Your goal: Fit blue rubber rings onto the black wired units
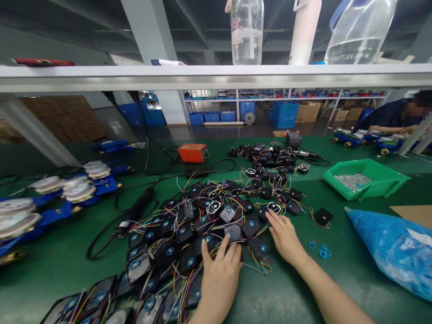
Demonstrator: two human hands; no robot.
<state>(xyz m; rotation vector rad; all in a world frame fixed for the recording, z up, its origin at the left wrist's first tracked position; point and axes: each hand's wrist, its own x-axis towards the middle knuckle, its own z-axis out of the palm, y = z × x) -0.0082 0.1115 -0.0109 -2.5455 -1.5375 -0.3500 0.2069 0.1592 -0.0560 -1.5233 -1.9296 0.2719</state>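
Note:
A big heap of small black square modules [199, 216] with blue round centres and coloured wires covers the green mat. My left hand [219, 274] lies flat on the near edge of that heap, fingers spread over several modules. My right hand [285, 236] rests on the heap's right edge, fingertips touching a black module [259, 213]. Neither hand grips anything. A lone black module [323, 217] sits apart to the right. A few blue rings [322, 251] lie loose on the mat near my right wrist.
A green tray [384, 180] holds small silver parts at right. A blue plastic bag [394, 249] lies at the near right. An orange box [193, 152] and black cables sit behind the heap. Blue meter bodies [77, 189] line the left. A seated person [394, 117] works at the far right.

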